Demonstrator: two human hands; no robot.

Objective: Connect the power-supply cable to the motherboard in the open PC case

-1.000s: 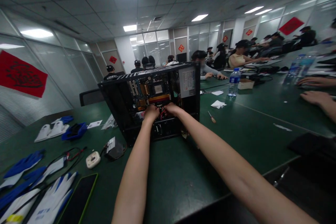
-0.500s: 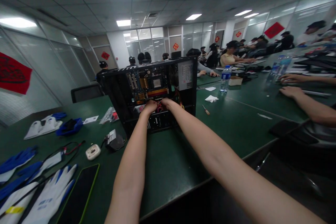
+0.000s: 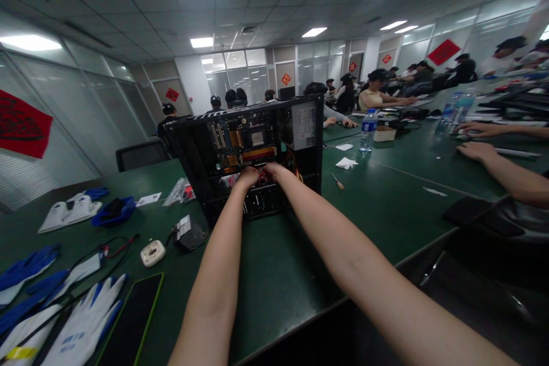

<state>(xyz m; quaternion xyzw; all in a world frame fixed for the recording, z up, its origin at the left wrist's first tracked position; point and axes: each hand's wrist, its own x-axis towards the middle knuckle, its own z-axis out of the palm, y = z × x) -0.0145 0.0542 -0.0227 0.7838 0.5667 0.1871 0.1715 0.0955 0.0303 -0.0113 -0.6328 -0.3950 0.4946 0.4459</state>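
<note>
Looking into the open black metal computer case (image 3: 191, 151) on the green tabletop (image 3: 277, 277), we have left grip (image 3: 249, 176) and right grip (image 3: 273, 170) at thin red cables (image 3: 262, 175); whether closed, we can't tell. Limp, light, probably: we'd pinch near their ends, bracing the stiffer, heavier case.

We extend our bare, tapering left forearm (image 3: 217, 274) toward 1 o'clock and our bare, tapering right forearm (image 3: 355, 251) toward 10 o'clock. Our bare, curled left hand (image 3: 248, 176) sits near our bare right hand (image 3: 273, 171), at its 9 o'clock. Finger closure is indiscernible.
</note>
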